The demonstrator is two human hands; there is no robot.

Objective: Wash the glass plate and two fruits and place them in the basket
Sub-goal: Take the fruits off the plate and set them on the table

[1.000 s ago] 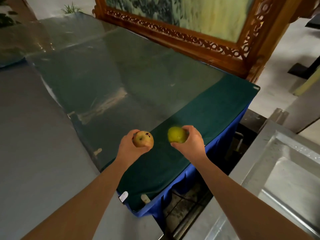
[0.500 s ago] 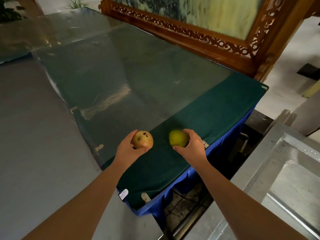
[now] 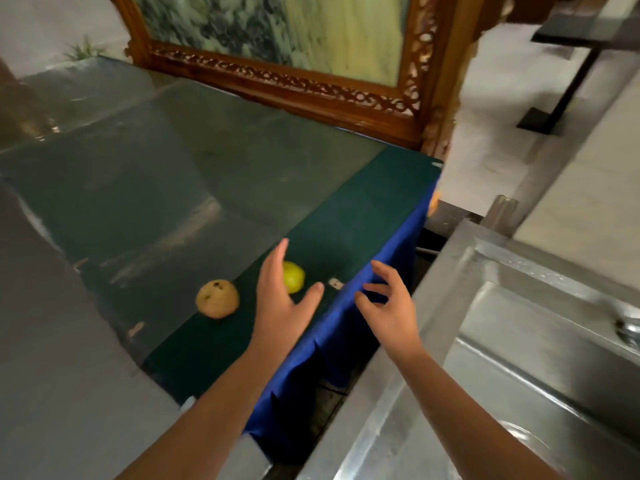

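Note:
Two fruits lie on the green-covered table (image 3: 346,209). The brownish spotted fruit (image 3: 217,298) rests near the table's front edge. To its right sits the yellow-green fruit (image 3: 293,276), partly hidden behind my left hand (image 3: 281,299). That hand hovers open with fingers spread, holding nothing. My right hand (image 3: 389,303) is open too, fingers apart, over the table's blue skirt between the table and the steel sink (image 3: 540,327). No glass plate or basket shows.
A carved wooden frame (image 3: 311,88) with a painted panel stands behind the table. The steel sink unit fills the lower right, with a tap part (image 3: 627,329) at its right edge. A grey surface (image 3: 52,341) lies at the left. A dark gap separates table and sink.
Both hands have let go of the fruits, which now lie on the green cloth. The hands have opened and shifted right. The view has swung right, showing more of the sink.

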